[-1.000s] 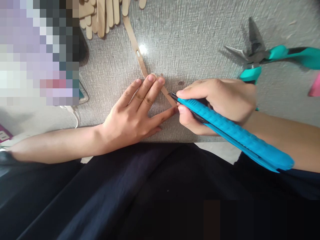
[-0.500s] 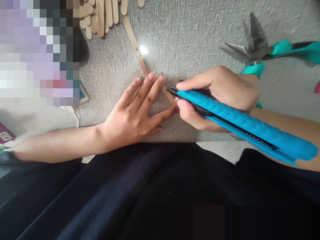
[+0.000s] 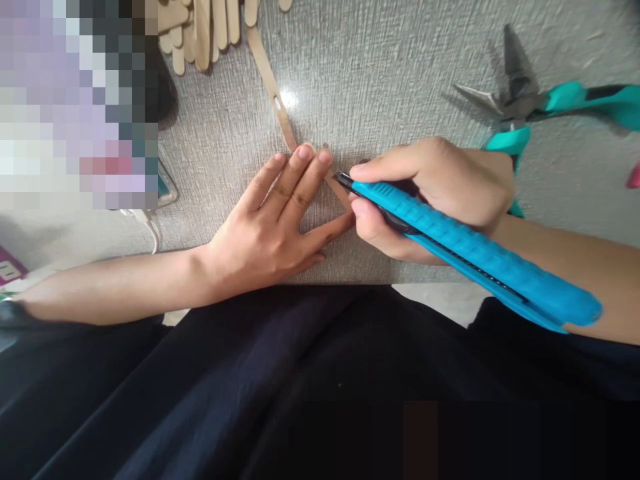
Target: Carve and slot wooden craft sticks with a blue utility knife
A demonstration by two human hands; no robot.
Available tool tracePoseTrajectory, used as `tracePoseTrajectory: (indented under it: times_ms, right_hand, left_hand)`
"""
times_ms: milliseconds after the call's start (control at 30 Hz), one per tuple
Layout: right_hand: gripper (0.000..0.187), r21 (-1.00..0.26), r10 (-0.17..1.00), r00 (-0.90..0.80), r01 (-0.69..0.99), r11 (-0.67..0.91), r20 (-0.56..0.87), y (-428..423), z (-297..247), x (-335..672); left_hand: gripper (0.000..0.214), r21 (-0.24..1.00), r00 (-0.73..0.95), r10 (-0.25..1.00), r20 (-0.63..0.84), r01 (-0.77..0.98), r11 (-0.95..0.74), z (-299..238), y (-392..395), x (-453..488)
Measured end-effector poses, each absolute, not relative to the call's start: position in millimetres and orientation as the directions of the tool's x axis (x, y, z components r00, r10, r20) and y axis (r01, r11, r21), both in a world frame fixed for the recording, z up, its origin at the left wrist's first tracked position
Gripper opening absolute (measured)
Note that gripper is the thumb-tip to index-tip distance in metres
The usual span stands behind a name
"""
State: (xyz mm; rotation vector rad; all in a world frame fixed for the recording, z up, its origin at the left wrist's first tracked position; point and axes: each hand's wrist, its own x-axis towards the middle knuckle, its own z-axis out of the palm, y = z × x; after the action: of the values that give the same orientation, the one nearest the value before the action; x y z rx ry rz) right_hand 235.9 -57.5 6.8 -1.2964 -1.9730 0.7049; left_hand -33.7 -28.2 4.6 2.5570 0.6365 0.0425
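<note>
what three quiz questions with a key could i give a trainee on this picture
1. What does the right hand hold: a) a pencil, b) a blue cutter knife, c) scissors?
2. True or false: the teal-handled pliers lie with their jaws closed.
3. Which hand has its fingertips over the slotted wooden strip?

Key: 1. b. 2. False, the jaws stand open. 3. The left hand.
</note>
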Motion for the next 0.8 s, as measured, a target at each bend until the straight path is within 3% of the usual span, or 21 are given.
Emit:
tracePoseTrajectory:
  times_ms: [100,333,700,800]
  right_hand:
    - [0.026,-0.684,0.896,-0.325,0.581,0.441,0.302,-55,9,237]
    - [0.028,-0.687,0.885,-0.389,0.570,0.451,0.258,-52,15,242]
    - [0.018,-0.698,0.926,-0.349,0.627,0.347,0.146,-56,16,237]
    - [0.018,-0.722,0.942,-0.335,0.643,0.256,0.036,-56,15,236]
  left_hand:
    - [0.078,0.488,0.891,0.445,-0.092,0.430,-0.760,5,-27,-34]
    - [0.062,0.530,0.864,0.486,-0.134,0.477,-0.702,13,-24,-29]
    - [0.053,0.548,0.869,0.491,-0.057,0.438,-0.712,14,-25,-25]
    - [0.047,0.540,0.857,0.512,-0.051,0.455,-0.708,15,-28,-23]
